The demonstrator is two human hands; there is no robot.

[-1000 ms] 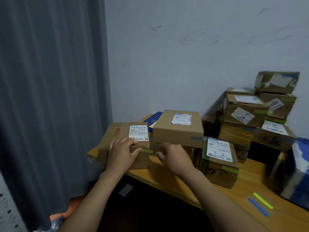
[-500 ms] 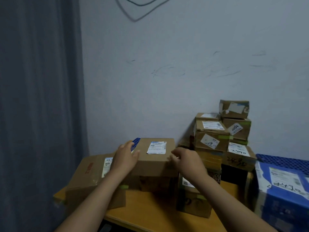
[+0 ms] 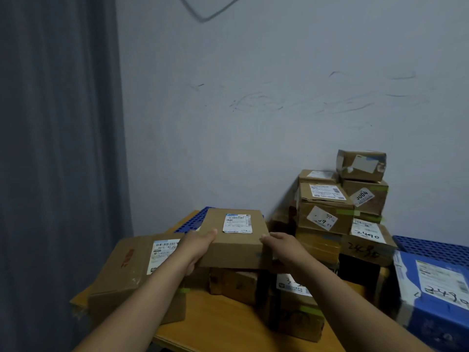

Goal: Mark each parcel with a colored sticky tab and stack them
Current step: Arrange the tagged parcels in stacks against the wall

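A flat cardboard parcel [image 3: 234, 240] with a white label is held between both hands, just above a smaller brown box [image 3: 233, 284]. My left hand [image 3: 196, 246] grips its left side, thumb on top. My right hand [image 3: 281, 248] grips its right front corner. A faint blue tab shows on its front face near my right hand. To the left lies a wide parcel [image 3: 132, 270] with a green tab [image 3: 183, 290] on its front. Below my right arm stands a labelled parcel [image 3: 295, 308] with a green tab.
A tall stack of parcels [image 3: 340, 207] stands against the wall at the right. A blue box [image 3: 436, 295] marked 2490 fills the right edge. Blue plastic crates [image 3: 431, 247] lie behind. The wooden table [image 3: 220, 323] ends at the front; a grey curtain [image 3: 58, 148] hangs on the left.
Both hands left the wide left parcel and took hold of the flat parcel, which now sits a little higher. The view tilted up toward the wall.
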